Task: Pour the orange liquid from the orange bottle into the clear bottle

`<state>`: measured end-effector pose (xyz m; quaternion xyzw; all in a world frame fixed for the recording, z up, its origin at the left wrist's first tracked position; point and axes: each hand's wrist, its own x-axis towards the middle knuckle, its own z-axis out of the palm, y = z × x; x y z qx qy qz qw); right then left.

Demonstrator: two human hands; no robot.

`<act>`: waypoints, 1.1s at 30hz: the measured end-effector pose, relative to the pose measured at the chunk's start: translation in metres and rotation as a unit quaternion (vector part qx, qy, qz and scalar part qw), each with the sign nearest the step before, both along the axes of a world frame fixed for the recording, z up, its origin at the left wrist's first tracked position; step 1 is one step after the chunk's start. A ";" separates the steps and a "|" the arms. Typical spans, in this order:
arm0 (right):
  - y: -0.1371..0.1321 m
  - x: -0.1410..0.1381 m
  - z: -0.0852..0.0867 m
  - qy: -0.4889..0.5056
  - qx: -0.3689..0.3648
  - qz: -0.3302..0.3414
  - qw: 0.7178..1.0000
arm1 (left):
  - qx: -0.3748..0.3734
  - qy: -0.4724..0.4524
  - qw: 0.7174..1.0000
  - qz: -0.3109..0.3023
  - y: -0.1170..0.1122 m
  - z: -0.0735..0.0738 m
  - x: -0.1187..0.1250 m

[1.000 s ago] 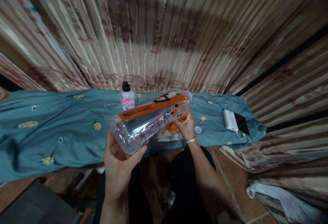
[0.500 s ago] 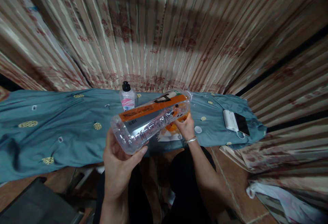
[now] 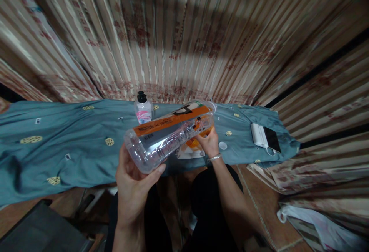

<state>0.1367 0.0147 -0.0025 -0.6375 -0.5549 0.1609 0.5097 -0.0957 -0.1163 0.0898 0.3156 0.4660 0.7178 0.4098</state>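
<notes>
A large clear plastic bottle (image 3: 170, 138) with an orange label lies tilted across my view, its base toward me and its neck pointing away to the right. My left hand (image 3: 135, 183) cups the base end, thumb along the underside. Below the shoulder end, my right hand (image 3: 210, 142) is closed against the bottle, its fingers partly hidden behind it. Something orange and see-through (image 3: 193, 143) shows under the bottle by my right thumb; its kind is unclear. A small round white disc, perhaps a cap (image 3: 222, 145), lies right of that hand.
A green cloth with pineapple prints (image 3: 86, 140) covers the narrow table. On it stand a black-capped bottle with a pink label (image 3: 143, 110), a white power bank (image 3: 259, 135) and a dark phone (image 3: 271, 140). Patterned curtains (image 3: 178, 33) hang close behind.
</notes>
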 end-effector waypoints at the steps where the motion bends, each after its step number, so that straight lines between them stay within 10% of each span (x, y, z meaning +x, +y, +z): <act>1: 0.000 0.000 0.000 0.001 0.002 0.000 1.000 | 0.001 0.001 1.000 -0.003 0.000 0.001 0.000; 33: 0.000 0.000 0.001 0.006 -0.007 0.000 1.000 | 0.006 -0.029 0.999 -0.012 0.001 0.003 0.001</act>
